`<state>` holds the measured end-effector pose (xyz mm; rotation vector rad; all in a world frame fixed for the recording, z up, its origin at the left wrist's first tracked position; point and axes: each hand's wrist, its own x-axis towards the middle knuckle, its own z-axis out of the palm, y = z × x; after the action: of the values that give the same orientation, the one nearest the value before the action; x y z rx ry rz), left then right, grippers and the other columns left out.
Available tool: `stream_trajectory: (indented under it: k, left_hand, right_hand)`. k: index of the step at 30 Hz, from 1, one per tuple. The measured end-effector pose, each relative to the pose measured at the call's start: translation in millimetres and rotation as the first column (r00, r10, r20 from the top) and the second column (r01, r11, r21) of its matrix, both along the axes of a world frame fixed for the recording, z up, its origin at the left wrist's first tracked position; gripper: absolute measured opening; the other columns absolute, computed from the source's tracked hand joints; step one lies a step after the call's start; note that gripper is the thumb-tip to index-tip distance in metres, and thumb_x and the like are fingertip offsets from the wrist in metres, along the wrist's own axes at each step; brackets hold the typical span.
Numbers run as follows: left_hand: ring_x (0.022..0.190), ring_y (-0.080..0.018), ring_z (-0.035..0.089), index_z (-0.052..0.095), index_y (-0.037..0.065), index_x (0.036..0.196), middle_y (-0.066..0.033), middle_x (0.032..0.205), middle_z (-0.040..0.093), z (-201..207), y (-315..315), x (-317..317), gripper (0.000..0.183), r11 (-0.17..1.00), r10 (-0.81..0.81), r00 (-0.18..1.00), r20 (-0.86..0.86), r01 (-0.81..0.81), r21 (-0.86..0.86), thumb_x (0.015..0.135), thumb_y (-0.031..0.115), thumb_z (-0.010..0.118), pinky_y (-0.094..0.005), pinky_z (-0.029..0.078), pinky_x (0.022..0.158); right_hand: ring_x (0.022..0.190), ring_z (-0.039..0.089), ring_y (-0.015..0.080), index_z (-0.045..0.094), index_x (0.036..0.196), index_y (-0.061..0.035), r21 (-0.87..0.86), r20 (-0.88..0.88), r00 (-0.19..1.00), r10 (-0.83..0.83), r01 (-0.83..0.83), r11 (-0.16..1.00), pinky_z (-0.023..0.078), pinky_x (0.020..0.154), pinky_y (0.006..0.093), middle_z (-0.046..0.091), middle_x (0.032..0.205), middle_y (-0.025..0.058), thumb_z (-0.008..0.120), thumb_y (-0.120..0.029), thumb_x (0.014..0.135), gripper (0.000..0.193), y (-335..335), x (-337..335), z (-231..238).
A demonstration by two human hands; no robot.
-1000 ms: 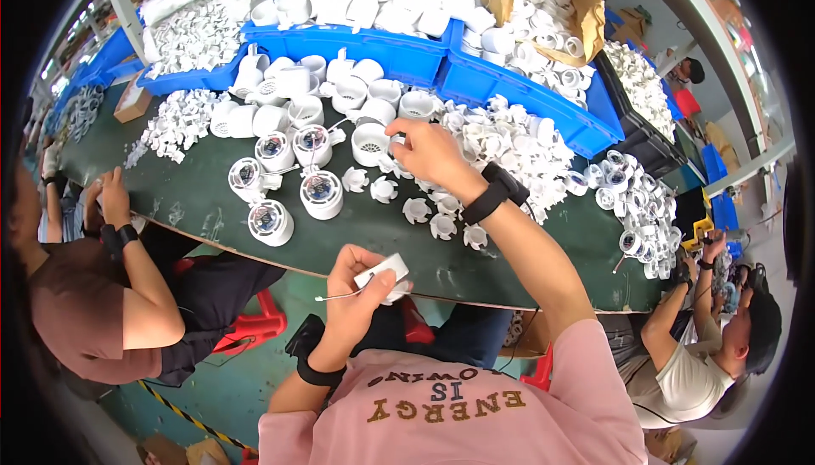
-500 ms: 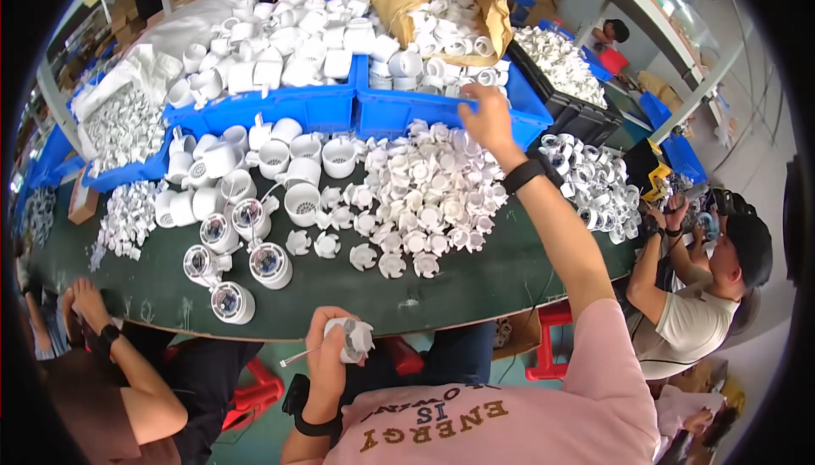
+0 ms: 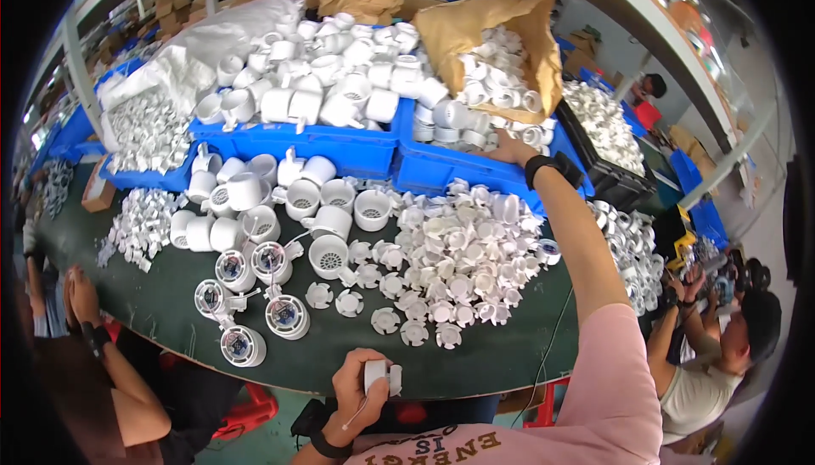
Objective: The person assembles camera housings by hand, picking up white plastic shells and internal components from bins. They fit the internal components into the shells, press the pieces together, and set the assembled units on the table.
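Observation:
Near the table's front edge, my left hand [image 3: 361, 388] is closed around a small white plastic housing [image 3: 376, 374], with a thin wire trailing by the fingers. My right hand [image 3: 512, 150] reaches over the front wall of the right blue bin [image 3: 458, 173]. Its fingertips are down among white plastic rings [image 3: 452, 114] and partly hidden, so any grip there cannot be made out. Below that bin lies a heap of small white clawed caps [image 3: 463, 248]. To its left stand white cup-shaped housings [image 3: 329, 254], several of them fitted with round inner parts [image 3: 287, 316].
A left blue bin [image 3: 297, 144] is piled with white housings. A brown paper bag [image 3: 539, 40] of white parts and a black crate [image 3: 613, 168] stand at the back right. Silvery rings [image 3: 632, 253] lie on the right. Co-workers sit at both sides; a person's hands [image 3: 82, 295] rest at left.
My right hand has gone lower into the bin, its fingers now less visible. My left hand has turned the housing. The whole view has shifted, with the table appearing lower.

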<state>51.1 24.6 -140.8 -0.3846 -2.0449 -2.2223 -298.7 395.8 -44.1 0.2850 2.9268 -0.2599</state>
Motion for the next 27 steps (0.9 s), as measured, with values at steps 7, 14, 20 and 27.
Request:
stream_trajectory:
  k: [7, 14, 20, 27]
  left_hand:
    - [0.074, -0.0142, 0.058, 0.053, -0.003, 0.102, -0.0111, 0.087, 0.062, -10, 4, -6, 0.032, 0.998, 0.047, 0.999, -0.007, -0.048, -0.049, 0.087, 0.025, 0.057, -0.0268, 0.047, 0.065]
    - [0.074, -0.0128, 0.057, 0.053, -0.004, 0.103, -0.0101, 0.087, 0.061, -7, 6, -9, 0.031, 0.991, -0.035, 0.999, 0.037, 0.039, -0.127, 0.086, 0.021, 0.060, -0.0252, 0.046, 0.065]
    - [0.074, -0.0135, 0.057, 0.053, -0.002, 0.103, -0.0101, 0.089, 0.060, -11, 9, -10, 0.032, 0.996, 0.023, 1.000, 0.008, -0.022, -0.085, 0.086, 0.024, 0.059, -0.0257, 0.046, 0.064]
    - [0.072, -0.0134, 0.058, 0.053, -0.002, 0.101, -0.0099, 0.086, 0.062, -8, 8, -8, 0.032, 0.996, 0.015, 1.000, 0.012, -0.014, -0.091, 0.087, 0.027, 0.058, -0.0263, 0.046, 0.063]
  right_hand:
    - [0.120, 0.053, 0.0360, 0.037, 0.138, 0.0019, -0.083, -0.147, 0.980, 0.137, -0.150, 0.985, 0.042, 0.100, 0.0393, 0.053, 0.129, 0.0284, 0.071, -0.052, 0.068, 0.094, -6, -4, -12]
    - [0.113, 0.057, 0.0331, 0.043, 0.136, 0.0002, -0.116, -0.057, 0.995, 0.080, -0.086, 0.990, 0.044, 0.096, 0.0362, 0.057, 0.126, 0.0235, 0.073, -0.048, 0.069, 0.088, -9, -45, -17]
    - [0.113, 0.058, 0.0316, 0.049, 0.131, 0.0005, -0.178, -0.138, 0.979, 0.151, -0.175, 0.969, 0.043, 0.097, 0.0347, 0.058, 0.125, 0.0223, 0.077, -0.039, 0.065, 0.082, -3, -29, -8]
    - [0.105, 0.060, 0.0235, 0.057, 0.125, -0.0023, -0.522, -0.260, 0.964, -0.059, -0.089, 0.848, 0.042, 0.095, 0.0307, 0.066, 0.113, 0.0115, 0.079, -0.014, 0.061, 0.068, 42, 1, -11]
